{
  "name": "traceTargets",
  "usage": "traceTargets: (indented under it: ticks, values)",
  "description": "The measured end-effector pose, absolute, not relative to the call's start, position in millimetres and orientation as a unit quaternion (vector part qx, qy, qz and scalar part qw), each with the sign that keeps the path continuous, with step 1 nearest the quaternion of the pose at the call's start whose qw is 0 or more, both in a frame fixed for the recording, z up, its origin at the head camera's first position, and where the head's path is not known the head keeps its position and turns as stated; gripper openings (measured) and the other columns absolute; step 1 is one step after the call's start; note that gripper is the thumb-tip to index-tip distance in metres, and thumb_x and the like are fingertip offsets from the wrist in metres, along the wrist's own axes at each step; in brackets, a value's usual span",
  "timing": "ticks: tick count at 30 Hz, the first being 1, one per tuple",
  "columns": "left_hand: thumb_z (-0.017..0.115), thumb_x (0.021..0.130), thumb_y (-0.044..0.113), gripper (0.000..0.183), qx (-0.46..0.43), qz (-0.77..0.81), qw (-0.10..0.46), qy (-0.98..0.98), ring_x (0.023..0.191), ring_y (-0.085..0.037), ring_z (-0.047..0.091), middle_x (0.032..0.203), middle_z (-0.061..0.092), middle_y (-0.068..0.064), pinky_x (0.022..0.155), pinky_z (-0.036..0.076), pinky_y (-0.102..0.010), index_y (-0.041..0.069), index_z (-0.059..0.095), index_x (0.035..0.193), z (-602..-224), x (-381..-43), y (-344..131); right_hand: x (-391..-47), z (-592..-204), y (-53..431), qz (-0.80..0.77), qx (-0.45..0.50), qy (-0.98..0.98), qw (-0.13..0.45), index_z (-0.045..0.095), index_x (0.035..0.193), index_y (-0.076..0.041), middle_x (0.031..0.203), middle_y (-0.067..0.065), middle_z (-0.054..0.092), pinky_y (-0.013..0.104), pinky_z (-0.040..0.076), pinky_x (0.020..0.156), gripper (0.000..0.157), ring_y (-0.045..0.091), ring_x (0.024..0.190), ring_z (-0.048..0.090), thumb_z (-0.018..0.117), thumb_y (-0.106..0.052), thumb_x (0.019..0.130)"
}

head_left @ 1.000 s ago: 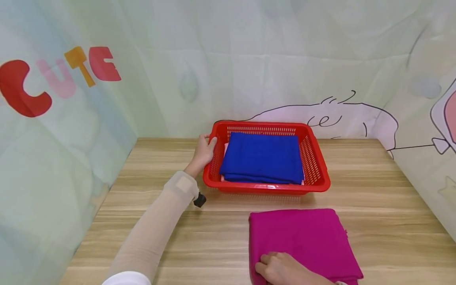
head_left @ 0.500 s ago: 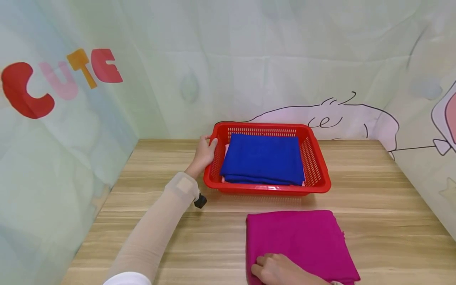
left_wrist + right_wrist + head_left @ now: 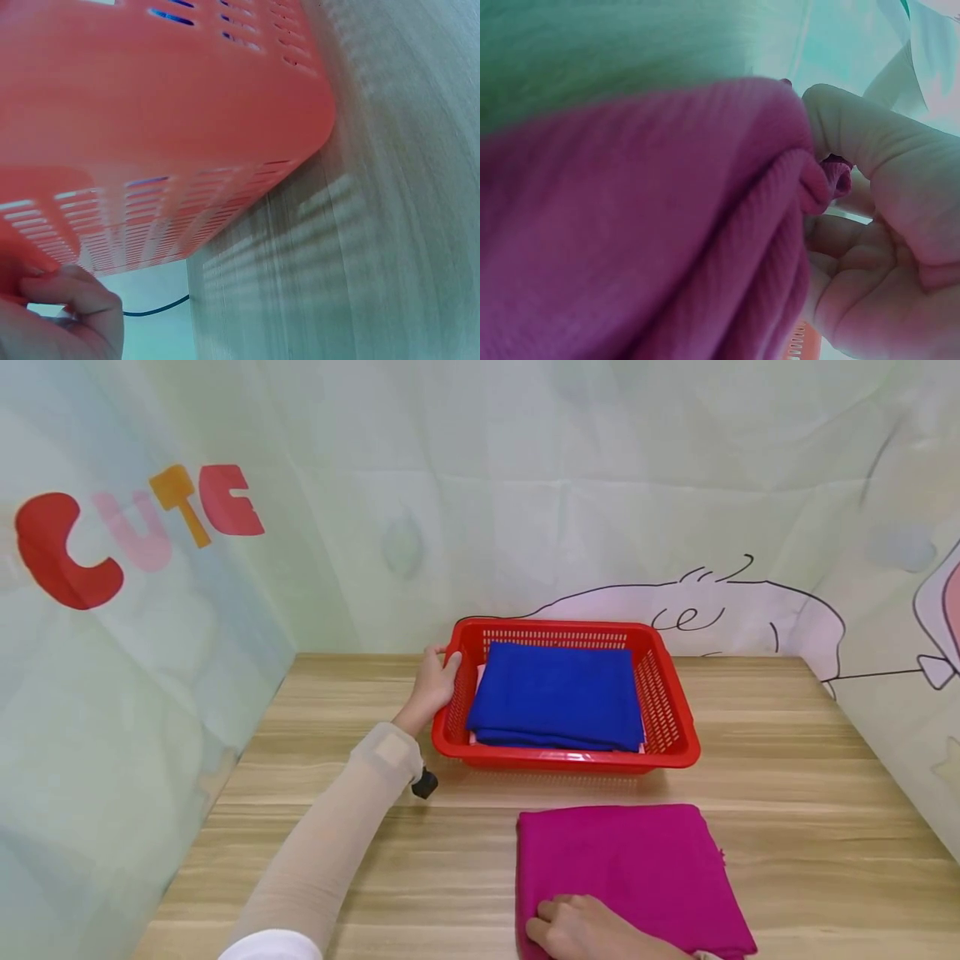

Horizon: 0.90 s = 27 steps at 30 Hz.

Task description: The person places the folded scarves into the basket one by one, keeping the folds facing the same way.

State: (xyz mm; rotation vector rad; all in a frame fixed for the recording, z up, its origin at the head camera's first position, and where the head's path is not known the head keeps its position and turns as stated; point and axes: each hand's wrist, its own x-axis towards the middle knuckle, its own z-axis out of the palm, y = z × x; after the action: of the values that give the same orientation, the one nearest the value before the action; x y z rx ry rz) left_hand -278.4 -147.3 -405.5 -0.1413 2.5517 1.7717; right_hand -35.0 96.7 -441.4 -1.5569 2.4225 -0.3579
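A red plastic basket with slotted sides stands at the back of the table. Inside it lies a folded blue cloth, with thin pink edges showing beneath. My left hand grips the basket's left rim, thumb on the inner side; the left wrist view shows its curled fingers under the rim. In front of the basket lies a folded magenta cloth. My right hand pinches that cloth near its front left; in the right wrist view the thumb and fingers close on its layered folds.
The wood-grain table meets a printed fabric backdrop right behind the basket. Similar fabric walls stand at left and right. A small black camera hangs at the left wrist. A dark cable shows low in the left wrist view.
The magenta cloth has slid slightly left together with my right hand. My left hand keeps its grip on the basket, and the head view has shifted a little.
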Motion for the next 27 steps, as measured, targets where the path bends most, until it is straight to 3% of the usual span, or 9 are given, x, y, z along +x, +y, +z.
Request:
traceTargets:
  ticks: [27]
  values:
    - [0.041, 0.109, 0.027, 0.047, -0.041, 0.560, 0.004, 0.828, 0.104, -0.036, 0.062, 0.124, 0.054, -0.025, 0.087, 0.057, -0.045, -0.001, 0.029, 0.145, -408, -281, -147, -35, -445, 86, -0.134, -0.545, 0.820, 0.116, 0.069, 0.093, -0.014, 0.071, -0.012, 0.053, 0.005, 0.035, 0.057, 0.033, -0.008, 0.062, 0.041, 0.057, -0.043, 0.100]
